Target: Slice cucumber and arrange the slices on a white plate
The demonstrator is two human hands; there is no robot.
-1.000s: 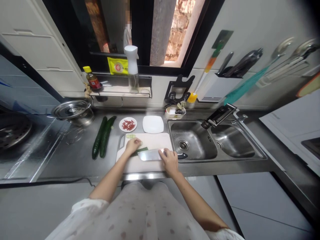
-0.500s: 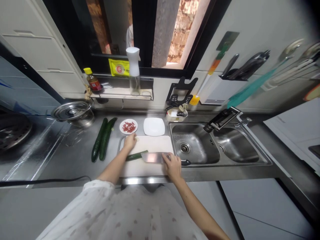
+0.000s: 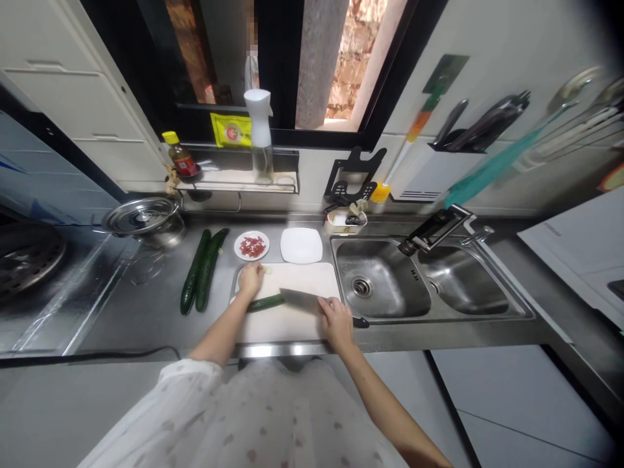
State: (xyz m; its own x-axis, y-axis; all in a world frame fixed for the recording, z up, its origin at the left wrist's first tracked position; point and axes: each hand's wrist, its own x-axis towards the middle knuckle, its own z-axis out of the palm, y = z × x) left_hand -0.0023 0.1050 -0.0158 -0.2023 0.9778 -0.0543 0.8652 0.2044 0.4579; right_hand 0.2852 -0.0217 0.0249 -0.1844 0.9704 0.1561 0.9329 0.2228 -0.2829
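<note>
My right hand [image 3: 337, 320] grips a broad-bladed kitchen knife [image 3: 303, 299], its blade angled over the white cutting board [image 3: 292, 328]. A black handle end shows just right of that hand. The blade's tip is close to the right end of a dark green cucumber piece [image 3: 266, 303] lying on the board. At the board's upper left is my left hand [image 3: 250, 279], fingers curled together; whatever they may hold is hidden. A small pale piece [image 3: 267, 270] lies by its fingertips. Part of the cucumber piece is covered by my left forearm.
Two whole cucumbers [image 3: 202, 270] lie left of the board. Behind it stand a plate of chopped red pieces [image 3: 252, 246] and a white square plate [image 3: 301, 245]. A double sink [image 3: 385, 279] is at right, a lidded steel pot [image 3: 146, 218] at left.
The knife blade has turned, its tip swinging away from me and its flat side darkening. My left hand has shifted slightly left, away from the pale piece.
</note>
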